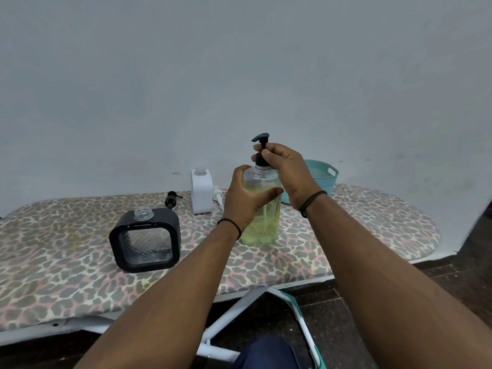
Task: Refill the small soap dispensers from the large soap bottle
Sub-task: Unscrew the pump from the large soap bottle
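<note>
my left hand (246, 201) gripped the large soap bottle (262, 222) (upright on the ironing board (66, 283)); my right hand (286, 173) pinched its black pump (261, 149).

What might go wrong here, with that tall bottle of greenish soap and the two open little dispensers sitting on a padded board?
The tall clear bottle of green soap stands on a soft leopard-print ironing board; while the right hand grips its black pump and the left hand holds its shoulder, it might tip. The black-framed clear square dispenser has a narrow neck, so pouring may spill. The loose small black pump could roll off.
</note>
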